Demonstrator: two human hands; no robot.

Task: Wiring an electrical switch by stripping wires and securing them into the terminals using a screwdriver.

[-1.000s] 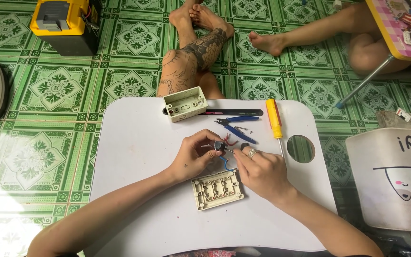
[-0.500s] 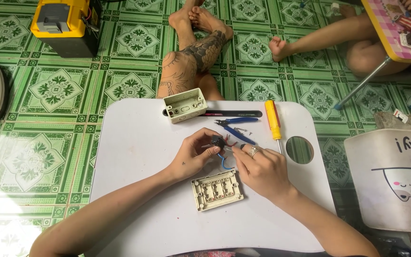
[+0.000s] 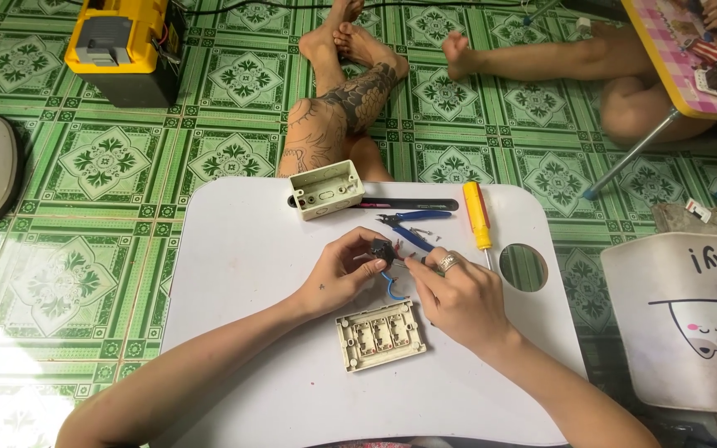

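Between your two hands, above the middle of the desk [image 3: 251,249], sits a small black part [image 3: 383,250] with a blue wire [image 3: 392,286] curling down toward you. Your left hand [image 3: 338,278] has its fingers clamped on the part; your right hand [image 3: 458,299] pinches together at its right side. Keep the left hand's grip steady and work with the right. Its long axis is too hidden to tell.

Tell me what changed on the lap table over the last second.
Hardly anything: the left hand and right hand stay together on the small black part with its blue wire. The switch plate, box, cutters and screwdriver lie unmoved.
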